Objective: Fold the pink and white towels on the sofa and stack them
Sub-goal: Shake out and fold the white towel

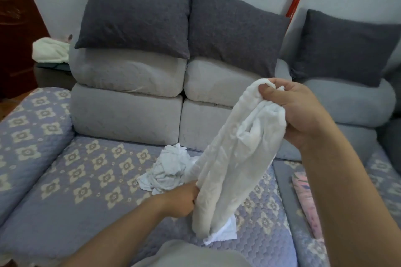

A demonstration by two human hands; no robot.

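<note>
White towel (234,158) held bunched and lengthwise above the sofa seat (76,180), slanting from upper right down to lower left. The right hand (297,110) grips the gathered upper end, thumb and fingers curled round the cloth; the left hand (184,199) pinches the lower part at its left edge, fingers closed on the fabric. The bottom corner hangs free just above the seat cover.

The cloth sags and wrinkles between the two holds, which suggests a light, soft, limp fabric with no stiffness of its own; it should neither slip nor break, but will collapse wherever it is unsupported. For folding, the sound hold is judged to be at two neighbouring corners along one short edge, so that the towel hangs flat; the present mid-bunch grips would need shifting outward to find those corners.

A second pale towel (167,171) lies crumpled on the seat, beyond the left hand and just left of the held one. A pink patterned cloth (306,201), probably the pink towel, lies on the seat at near right, partly hidden by the right forearm.
</note>
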